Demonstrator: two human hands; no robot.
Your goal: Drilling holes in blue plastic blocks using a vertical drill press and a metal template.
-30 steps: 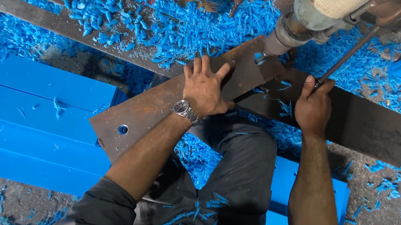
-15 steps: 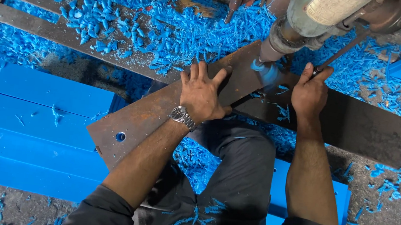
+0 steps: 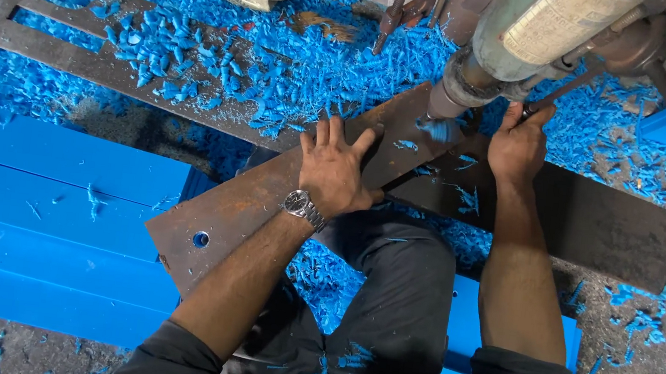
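as the drill head [image 3: 480, 70] drops closer, left hand [image 3: 336, 171] presses flat, fingers spread, on the rusty plate [image 3: 264, 204]; right hand [image 3: 517, 145] grips the feed lever [image 3: 565, 92].

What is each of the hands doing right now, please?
Left hand: open, pressed flat on the rusty flat metal plate.
Right hand: closed on the thin dark metal lever.

Left hand [image 3: 336, 172] flat on rusty plate [image 3: 265, 196]; right hand [image 3: 519, 147] grips drill lever [image 3: 565, 90]
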